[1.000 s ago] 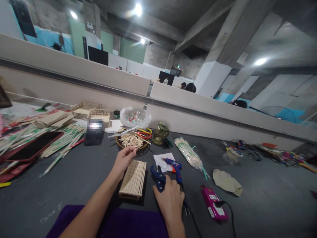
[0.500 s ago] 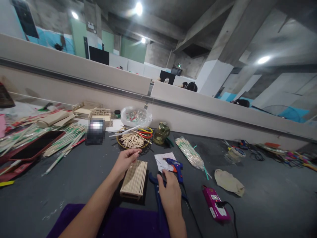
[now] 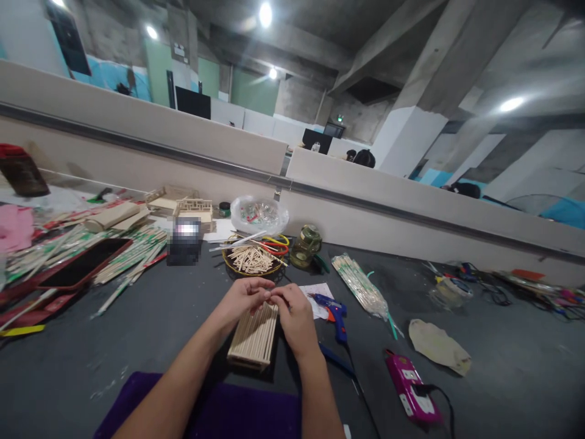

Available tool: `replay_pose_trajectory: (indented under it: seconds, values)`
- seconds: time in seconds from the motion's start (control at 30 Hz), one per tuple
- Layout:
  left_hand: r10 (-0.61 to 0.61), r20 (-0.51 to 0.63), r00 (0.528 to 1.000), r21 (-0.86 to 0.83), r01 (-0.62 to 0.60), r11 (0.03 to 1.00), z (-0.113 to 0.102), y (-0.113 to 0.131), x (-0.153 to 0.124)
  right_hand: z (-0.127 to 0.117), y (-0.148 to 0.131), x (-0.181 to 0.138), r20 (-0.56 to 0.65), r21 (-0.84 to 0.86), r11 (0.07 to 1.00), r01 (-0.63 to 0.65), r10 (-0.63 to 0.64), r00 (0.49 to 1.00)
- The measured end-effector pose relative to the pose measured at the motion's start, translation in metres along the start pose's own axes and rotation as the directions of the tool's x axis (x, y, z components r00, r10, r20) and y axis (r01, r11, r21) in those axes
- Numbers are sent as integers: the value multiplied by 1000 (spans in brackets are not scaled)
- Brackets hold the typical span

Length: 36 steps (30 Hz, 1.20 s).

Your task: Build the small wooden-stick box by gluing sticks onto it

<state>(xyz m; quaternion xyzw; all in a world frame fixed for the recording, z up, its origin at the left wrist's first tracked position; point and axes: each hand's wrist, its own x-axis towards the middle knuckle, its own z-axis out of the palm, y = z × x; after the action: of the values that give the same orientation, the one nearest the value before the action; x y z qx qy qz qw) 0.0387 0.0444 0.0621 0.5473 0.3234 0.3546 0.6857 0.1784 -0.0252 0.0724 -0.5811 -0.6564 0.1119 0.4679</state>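
Note:
Over the far end of a slatted panel of thin wooden sticks (image 3: 253, 338), my left hand (image 3: 244, 300) and my right hand (image 3: 292, 311) meet fingertip to fingertip. Both hands are closed in a pinch; whatever is between the fingers is too small to make out. The panel lies on the dark table below them, its far end partly covered by the hands. A blue-handled tool (image 3: 337, 361) lies to the right, mostly hidden behind my right forearm. Just beyond the right hand, a blue glue gun (image 3: 336, 314) rests partly on a sheet of paper (image 3: 319, 294).
A basket of short sticks (image 3: 251, 259) stands ahead, with a plastic-lined bowl (image 3: 260, 214) and a glass jar (image 3: 306, 247) nearby. Bundled sticks (image 3: 361, 285), a cloth (image 3: 439, 346) and a magenta power strip (image 3: 411, 387) lie right. A phone (image 3: 85, 263) and wrapped sticks lie left.
My right hand has left the blue-handled tool and moved up and left to meet my left hand's fingertips. The view has shifted slightly left.

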Motion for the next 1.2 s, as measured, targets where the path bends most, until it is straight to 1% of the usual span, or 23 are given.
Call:
replay_pose_trajectory:
  seconds: [0.1,0.17,0.2,0.27,0.33,0.37,0.43,0.53,0.6,0.63,0.67,0.73,0.8,0.87,0.97,1.0,1.03,1.1,1.2]
  values:
    - [0,-7,1000,53,0,999,-2,0,1,2,13,-6,-65,57,997,-55,59,996]
    - [20,-7,1000,96,-19,995,-4,-1,2,3,22,-9,-121,162,976,-146,166,979]
    - [28,-10,1000,111,-27,993,-5,-2,2,4,26,-9,-137,248,948,-197,236,962]
    - [41,-23,999,116,-38,993,-5,-2,3,5,34,-10,-164,435,860,-267,367,916]
    - [34,-36,999,98,-30,995,-4,-3,2,5,41,-9,-191,561,780,-276,447,874]
    - [27,-38,999,89,-23,996,-3,-3,2,4,43,-9,-196,590,759,-275,465,863]
    - [16,-41,999,75,-13,997,-2,-4,1,1,44,-9,-167,589,755,-289,463,871]
    - [19,-31,999,86,-17,996,-2,-7,2,-3,39,-10,-87,500,820,-279,369,925]
    - [50,0,999,145,-49,988,-1,-9,3,-5,33,-11,-74,423,872,-246,304,950]
    - [84,16,996,201,-85,976,-1,-9,3,-6,31,-12,-82,386,892,-234,286,955]
    - [131,33,991,274,-135,952,0,-9,2,-6,29,-12,-98,350,910,-224,273,957]
    - [238,77,968,430,-247,868,4,-8,1,-5,26,-13,-131,287,937,-198,243,961]
    - [309,124,943,531,-326,782,7,-6,-1,-4,26,-13,-155,256,952,-167,211,965]
    - [328,143,934,562,-349,750,10,-5,-3,-3,28,-14,-198,302,936,-183,249,948]
    - [329,117,937,552,-337,762,9,-5,-3,-3,35,-13,-289,464,854,-237,399,870]
    - [333,111,936,542,-338,770,9,-6,-2,-3,38,-13,-309,506,829,-238,432,847]
    - [338,108,935,529,-342,777,8,-6,-2,-3,40,-13,-319,531,815,-232,446,836]
    - [348,110,931,503,-354,788,7,-7,-1,-3,43,-13,-294,545,806,-230,440,849]
    - [368,118,922,485,-377,789,6,-7,0,-2,40,-14,-194,503,831,-237,376,906]
